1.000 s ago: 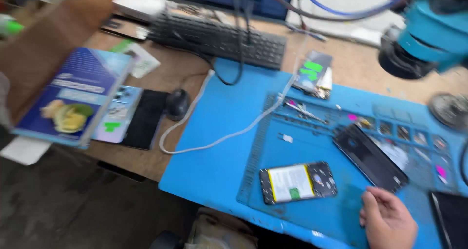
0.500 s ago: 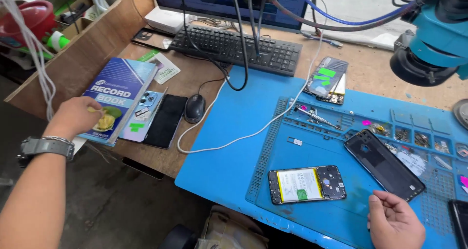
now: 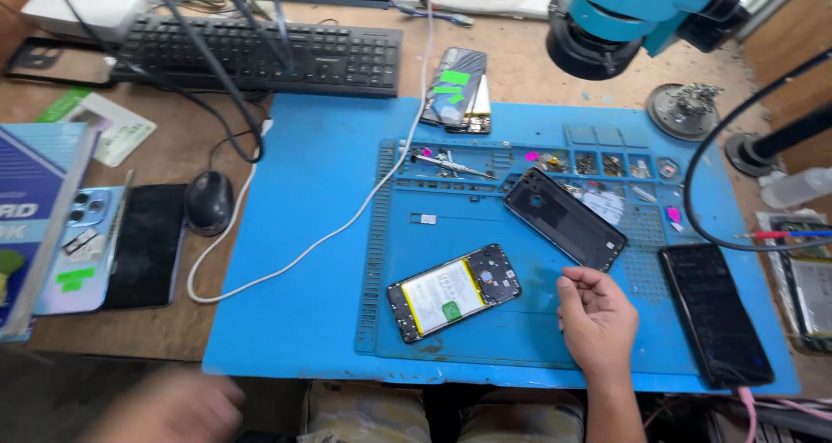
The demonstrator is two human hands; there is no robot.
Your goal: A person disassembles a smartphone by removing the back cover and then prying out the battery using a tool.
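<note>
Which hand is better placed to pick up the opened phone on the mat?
Probably the right hand: it rests on the blue mat beside the opened phone. The left hand is blurred, off the mat's near edge.

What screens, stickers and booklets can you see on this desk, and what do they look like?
Opened phone: middle of the blue mat, just left of the right hand; yellow-edged battery, green sticker.
Dark phone: mat's right side, black screen.
Phone stack: below the keyboard, green stickers.
Blue booklet: far left edge.
Light-blue phone: beside the booklet, green sticker.
</note>
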